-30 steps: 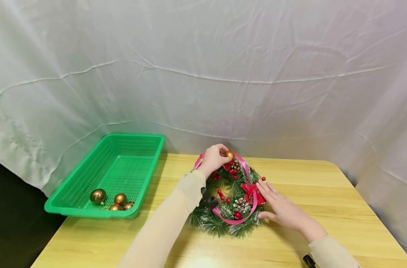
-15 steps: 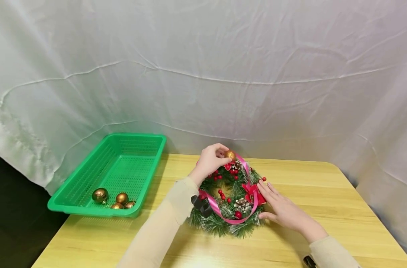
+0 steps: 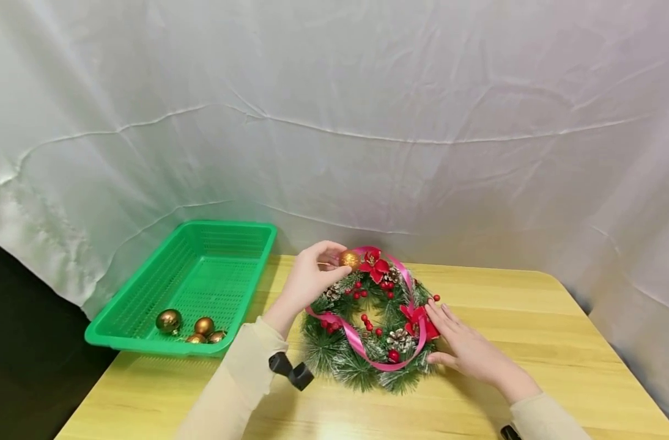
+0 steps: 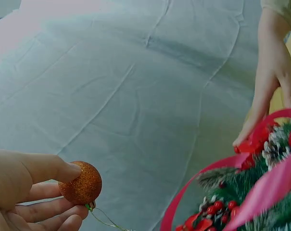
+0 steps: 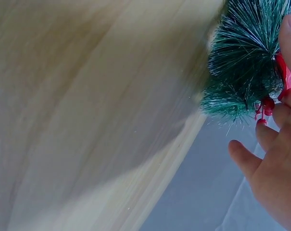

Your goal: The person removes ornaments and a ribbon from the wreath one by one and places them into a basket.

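Observation:
A glittery copper-gold bauble [image 4: 82,185] is pinched between the thumb and fingers of my left hand [image 3: 307,278]. A thin gold hanging loop [image 4: 107,221] trails from its cap in the left wrist view. In the head view the bauble overlaps the upper left of a green Christmas wreath [image 3: 351,366]. Red poinsettias [image 3: 374,266], red berries, frosted pine cones [image 3: 400,339] and a pink ribbon [image 3: 356,339] decorate the wreath. My right hand [image 3: 472,351] rests on the wreath's right side with its fingers extended, fingertips at a red flower.
A green perforated plastic basket [image 3: 263,263] stands at the left of the wooden table [image 3: 510,305], with several bronze baubles [image 3: 169,320] at its near end. Pale grey fabric [image 3: 334,122] hangs behind the table. A black wrist mount [image 3: 290,370] sits on the left sleeve.
My left hand has moved left along the top of the wreath with the bauble, uncovering the upper poinsettia and a pine cone. The right hand stays in place on the wreath.

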`<action>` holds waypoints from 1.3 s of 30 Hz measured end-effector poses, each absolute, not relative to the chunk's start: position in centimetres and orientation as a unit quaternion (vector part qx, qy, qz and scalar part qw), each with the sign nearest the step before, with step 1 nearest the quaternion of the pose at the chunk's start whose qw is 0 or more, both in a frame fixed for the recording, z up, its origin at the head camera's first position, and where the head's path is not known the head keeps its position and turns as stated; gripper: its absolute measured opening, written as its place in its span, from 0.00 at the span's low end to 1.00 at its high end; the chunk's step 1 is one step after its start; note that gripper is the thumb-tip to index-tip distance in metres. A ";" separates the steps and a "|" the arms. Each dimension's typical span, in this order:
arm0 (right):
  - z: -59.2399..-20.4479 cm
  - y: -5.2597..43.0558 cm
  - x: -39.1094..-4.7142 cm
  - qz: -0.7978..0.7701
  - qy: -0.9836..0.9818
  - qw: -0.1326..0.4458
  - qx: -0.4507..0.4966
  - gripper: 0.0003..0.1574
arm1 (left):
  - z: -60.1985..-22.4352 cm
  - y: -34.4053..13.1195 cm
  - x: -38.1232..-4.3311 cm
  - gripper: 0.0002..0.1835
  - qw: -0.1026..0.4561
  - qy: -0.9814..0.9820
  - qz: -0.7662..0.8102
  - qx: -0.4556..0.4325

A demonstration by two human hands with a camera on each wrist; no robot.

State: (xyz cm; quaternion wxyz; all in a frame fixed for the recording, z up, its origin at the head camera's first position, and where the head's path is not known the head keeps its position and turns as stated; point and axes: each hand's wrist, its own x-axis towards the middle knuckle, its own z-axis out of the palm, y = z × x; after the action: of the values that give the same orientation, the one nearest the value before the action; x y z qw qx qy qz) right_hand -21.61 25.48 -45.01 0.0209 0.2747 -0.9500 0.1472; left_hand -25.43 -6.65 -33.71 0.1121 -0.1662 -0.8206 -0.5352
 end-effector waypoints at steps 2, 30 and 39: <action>-45.0 25.5 -21.6 0.148 -0.951 0.021 0.272 0.59 | -33.6 -7.5 -24.8 0.18 0.119 -0.816 -0.542 -0.164; -45.6 25.4 -21.8 0.147 -0.952 0.014 0.268 0.59 | -35.9 -19.1 -21.1 0.20 0.156 -0.866 -0.469 -0.075; -45.7 25.5 -21.9 0.155 -0.952 0.011 0.265 0.59 | -36.8 -22.6 -20.6 0.21 0.172 -0.885 -0.432 -0.034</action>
State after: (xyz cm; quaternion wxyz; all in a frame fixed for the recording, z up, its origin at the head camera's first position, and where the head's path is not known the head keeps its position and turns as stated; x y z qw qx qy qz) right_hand -21.86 25.47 -45.69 0.0111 0.2649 -0.9517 0.1549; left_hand -20.63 -22.58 -36.85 0.1716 -0.0339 -0.8845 -0.4325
